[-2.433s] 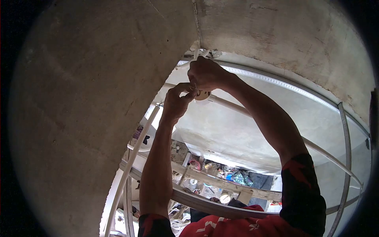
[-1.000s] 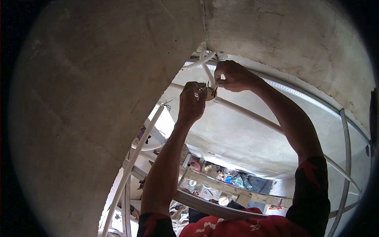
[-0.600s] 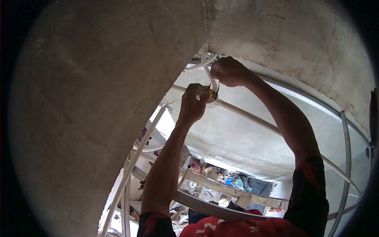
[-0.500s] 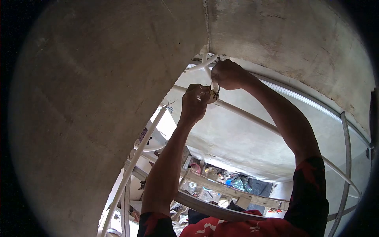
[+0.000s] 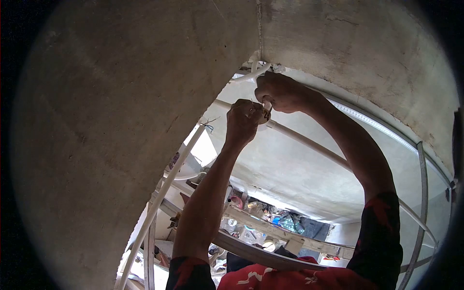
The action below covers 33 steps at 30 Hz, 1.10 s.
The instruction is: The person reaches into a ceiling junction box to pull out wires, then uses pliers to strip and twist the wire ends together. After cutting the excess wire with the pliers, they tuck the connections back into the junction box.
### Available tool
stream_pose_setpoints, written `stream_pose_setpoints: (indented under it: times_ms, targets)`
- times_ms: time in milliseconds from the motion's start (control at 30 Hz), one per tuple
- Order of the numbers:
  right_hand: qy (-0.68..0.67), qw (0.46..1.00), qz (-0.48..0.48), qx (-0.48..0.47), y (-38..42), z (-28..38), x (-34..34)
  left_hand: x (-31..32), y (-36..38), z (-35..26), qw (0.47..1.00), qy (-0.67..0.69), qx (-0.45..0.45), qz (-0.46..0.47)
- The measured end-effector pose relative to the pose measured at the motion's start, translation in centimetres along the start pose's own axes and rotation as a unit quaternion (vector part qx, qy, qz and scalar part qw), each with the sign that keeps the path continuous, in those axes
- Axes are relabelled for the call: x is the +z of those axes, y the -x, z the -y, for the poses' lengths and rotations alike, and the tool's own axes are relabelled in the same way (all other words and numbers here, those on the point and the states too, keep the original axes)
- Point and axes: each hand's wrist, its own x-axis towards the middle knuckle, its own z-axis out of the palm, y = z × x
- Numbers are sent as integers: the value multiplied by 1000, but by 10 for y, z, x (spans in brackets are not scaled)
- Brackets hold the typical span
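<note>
Both my hands are raised close together at a small round white junction box on a white conduit pipe. Thin wires show at the box's mouth. My left hand is closed around the box's left side, fingers curled at its opening. Just above and right of it, my right hand is closed, its fingertips on a short white pipe end that meets the box. Behind the right hand a bent white pipe runs up to the corner of the concrete.
A concrete surface fills the left side. Another white pipe with loose wires at its tip slants along its edge. Grey metal bars stand at right. Far below are a wooden plank and scattered clutter.
My right hand has shifted slightly left and down, closer to the left hand and the box. The left hand stays at the box, and the view has shifted a little.
</note>
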Motion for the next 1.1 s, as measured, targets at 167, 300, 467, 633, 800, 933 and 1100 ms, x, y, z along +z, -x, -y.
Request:
stream_pose_setpoints:
  times_ms: [167,300,467,633,800,933,1100]
  targets:
    - [-27,996,-66,-58,1,-21,20,-1,-5,10,999,-34,26,17]
    - [-26,984,-146,-103,6,-24,26,-3,-4,9,998,-43,44,20]
    - [-22,980,-164,-111,8,-27,28,-3,-4,10,999,-31,22,18]
    - [71,968,-177,-163,12,-30,28,-2,-4,7,999,-47,25,12]
    - [192,922,-241,-234,8,-38,24,-3,-3,-2,999,-46,22,0]
    - [213,920,-211,-254,5,-36,17,-4,-3,-4,1000,-18,21,1]
    - [173,958,-121,-193,3,-21,1,1,-1,-5,999,-19,19,-32]
